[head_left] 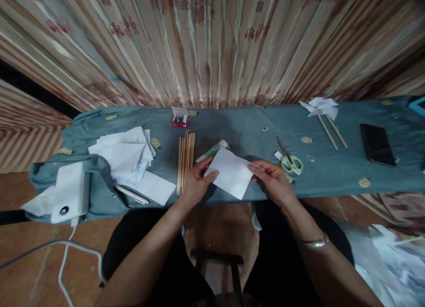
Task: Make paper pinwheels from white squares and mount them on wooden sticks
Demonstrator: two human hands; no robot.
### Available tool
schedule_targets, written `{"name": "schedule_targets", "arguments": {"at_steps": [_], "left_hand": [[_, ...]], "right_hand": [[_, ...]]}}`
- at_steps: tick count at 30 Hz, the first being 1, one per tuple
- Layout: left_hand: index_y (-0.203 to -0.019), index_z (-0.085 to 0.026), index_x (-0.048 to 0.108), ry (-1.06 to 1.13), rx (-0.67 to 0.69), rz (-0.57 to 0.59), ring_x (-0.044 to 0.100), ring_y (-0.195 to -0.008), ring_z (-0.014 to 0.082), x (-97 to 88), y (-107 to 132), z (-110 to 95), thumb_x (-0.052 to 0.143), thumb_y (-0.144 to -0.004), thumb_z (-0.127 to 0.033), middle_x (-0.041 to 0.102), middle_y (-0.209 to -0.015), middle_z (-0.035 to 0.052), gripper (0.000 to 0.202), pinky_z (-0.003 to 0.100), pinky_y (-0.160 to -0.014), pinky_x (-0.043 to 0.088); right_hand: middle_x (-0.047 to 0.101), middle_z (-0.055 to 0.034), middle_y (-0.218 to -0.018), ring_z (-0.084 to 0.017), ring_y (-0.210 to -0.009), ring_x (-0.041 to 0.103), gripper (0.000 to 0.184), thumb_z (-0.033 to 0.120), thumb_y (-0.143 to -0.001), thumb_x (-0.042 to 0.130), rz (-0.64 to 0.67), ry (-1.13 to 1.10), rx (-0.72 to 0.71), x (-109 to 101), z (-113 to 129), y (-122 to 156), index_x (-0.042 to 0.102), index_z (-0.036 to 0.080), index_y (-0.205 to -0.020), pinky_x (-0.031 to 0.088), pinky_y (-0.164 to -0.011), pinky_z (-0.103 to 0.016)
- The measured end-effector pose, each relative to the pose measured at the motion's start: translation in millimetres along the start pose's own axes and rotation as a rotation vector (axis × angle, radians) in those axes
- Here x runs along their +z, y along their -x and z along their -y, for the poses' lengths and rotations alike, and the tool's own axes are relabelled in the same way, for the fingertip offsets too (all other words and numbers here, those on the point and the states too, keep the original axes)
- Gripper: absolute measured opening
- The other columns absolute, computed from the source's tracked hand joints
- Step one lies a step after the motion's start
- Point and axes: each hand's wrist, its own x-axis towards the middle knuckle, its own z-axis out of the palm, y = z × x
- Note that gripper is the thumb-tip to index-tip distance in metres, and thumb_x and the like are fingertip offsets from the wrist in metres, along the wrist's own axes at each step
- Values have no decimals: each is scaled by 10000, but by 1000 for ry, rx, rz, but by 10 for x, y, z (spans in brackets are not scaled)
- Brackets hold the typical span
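- Two hands pinch one white square paper sheet (pixel 231 172) over the desk's (pixel 332 174) near edge: left hand (pixel 195 182), right hand (pixel 272 179).
- Sheet looks light, floppy, crease-prone; opposite edges seem the best hold.

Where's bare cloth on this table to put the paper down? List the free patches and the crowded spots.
Free: the cloth between the scissors and the phone, below the pinwheel sticks; also the back strip between the pin box and the pinwheel. Crowded: the paper pile, wooden sticks, and where the left hand and right hand hold the white paper.
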Motion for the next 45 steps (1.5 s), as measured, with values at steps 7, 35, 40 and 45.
{"name": "schedule_targets", "arguments": {"at_steps": [7,35,40,45], "left_hand": [[-1222,-148,647,-56,-29,-2,691,-882,237,53,-50,31,744,-713,-329,736,-975,83,549,355,-794,536],[-1135,-134,663,-970,605,237,605,-963,234,171,78,-83,472,-981,-258,699,-1036,104,275,407,-874,533],[-1095,-138,673,-886,503,206,637,-958,233,180,46,-39,522,-963,-385,713,-1000,98,319,376,-859,537],[-1009,-141,699,-862,469,190,651,-899,219,163,-13,-14,576,-937,-345,721,-931,86,250,353,-831,530]], "right_hand": [[751,-62,-991,-216,-936,701,256,400,-814,655,-84,262,-275,-183,-102,32,694,243,-1012,549,-887,-400],[577,-77,-1396,-281,-1369,468,103,336,-860,658,160,584,-517,-200,-167,32,703,243,-855,369,-1133,-506],[605,-89,-1358,-285,-1346,494,100,334,-843,665,111,556,-496,-117,-163,-85,700,242,-828,380,-1122,-504],[606,-102,-1358,-287,-1326,514,104,326,-824,674,88,532,-454,-41,-136,-188,697,228,-801,383,-1118,-504]]}}
